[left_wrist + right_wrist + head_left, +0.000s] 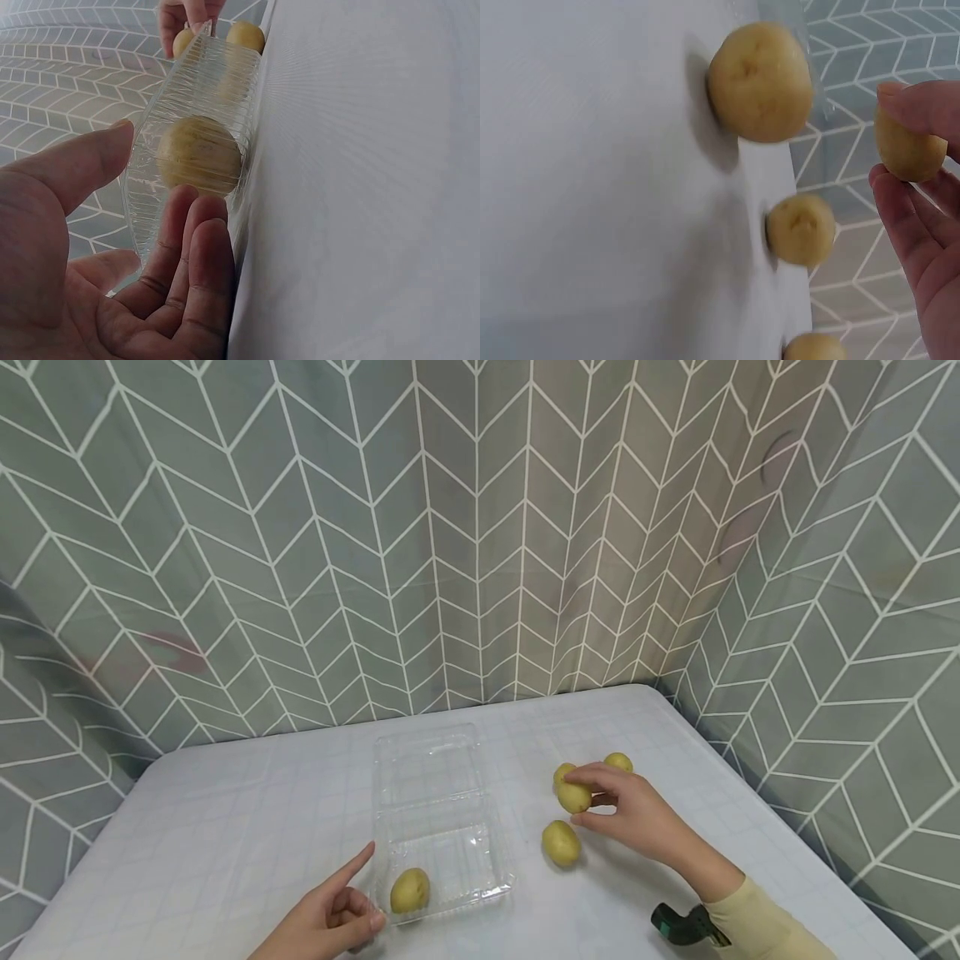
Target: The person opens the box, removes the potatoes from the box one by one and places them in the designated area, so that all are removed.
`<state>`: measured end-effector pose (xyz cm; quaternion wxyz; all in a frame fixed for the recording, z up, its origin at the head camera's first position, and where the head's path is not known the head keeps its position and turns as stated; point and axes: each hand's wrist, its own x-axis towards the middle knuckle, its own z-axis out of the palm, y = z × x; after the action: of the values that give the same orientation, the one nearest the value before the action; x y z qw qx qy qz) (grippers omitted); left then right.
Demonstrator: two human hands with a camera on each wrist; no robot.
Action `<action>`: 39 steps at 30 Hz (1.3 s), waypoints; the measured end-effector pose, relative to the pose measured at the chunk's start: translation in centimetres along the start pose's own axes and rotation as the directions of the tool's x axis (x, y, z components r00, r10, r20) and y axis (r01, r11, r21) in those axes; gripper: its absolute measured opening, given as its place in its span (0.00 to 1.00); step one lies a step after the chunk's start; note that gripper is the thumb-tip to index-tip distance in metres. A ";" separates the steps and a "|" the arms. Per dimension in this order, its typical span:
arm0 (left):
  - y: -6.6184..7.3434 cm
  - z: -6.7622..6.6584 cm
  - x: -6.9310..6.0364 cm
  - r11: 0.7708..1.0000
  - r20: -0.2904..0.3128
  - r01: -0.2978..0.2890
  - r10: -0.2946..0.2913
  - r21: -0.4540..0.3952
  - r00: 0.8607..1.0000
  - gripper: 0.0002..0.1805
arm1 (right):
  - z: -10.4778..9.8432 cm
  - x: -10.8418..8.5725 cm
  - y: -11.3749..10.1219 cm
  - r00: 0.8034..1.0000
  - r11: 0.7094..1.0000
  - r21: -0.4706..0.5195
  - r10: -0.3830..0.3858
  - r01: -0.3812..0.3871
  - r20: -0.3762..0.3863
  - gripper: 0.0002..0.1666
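A yellow potato (574, 797) is pinched between the thumb and fingers of my right hand (637, 814), lifted off the table in the right wrist view. Near that hand, another potato (561, 843) lies on the table, with a potato (564, 773) behind and one more (618, 762) farther back. A clear plastic clamshell box (450, 860) lies unfolded, its lid (427, 768) toward the back. Inside its front left corner rests a potato (410, 891). My left hand (326, 914) touches the box's left edge, index finger extended and thumb at the corner; its other fingers lie beside the ribbed wall.
A white cloth (247, 827) covers the table. Behind and to the right hangs a grey-green curtain (480, 543) with white chevron lines. A black device (682, 925) is at my right wrist, by the yellow sleeve (765, 922).
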<state>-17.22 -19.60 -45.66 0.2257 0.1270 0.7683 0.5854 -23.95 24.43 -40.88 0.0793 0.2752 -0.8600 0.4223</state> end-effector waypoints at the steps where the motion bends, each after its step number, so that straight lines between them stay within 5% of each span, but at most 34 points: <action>1: 0.0 0.0 0.0 1.000 0.000 0.002 -0.002 -0.004 1.000 0.50 | -0.2 -0.2 0.1 1.000 1.000 -0.004 0.008 -0.008 -0.007 0.28; 18: -0.3 0.0 0.3 0.999 -0.004 0.032 -0.032 -0.011 0.999 0.50 | -1.0 -3.2 2.8 0.992 0.993 -0.045 0.109 -0.112 -0.063 0.29; 39: -0.1 -0.2 0.3 0.999 0.002 0.037 -0.037 0.006 0.999 0.50 | -0.5 -4.3 5.2 0.972 0.974 -0.031 0.222 -0.225 -0.081 0.28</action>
<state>-17.59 -19.68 -45.75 0.2368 0.1142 0.7721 0.5785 -23.24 29.09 -45.73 0.0698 0.1586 -0.8900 0.4217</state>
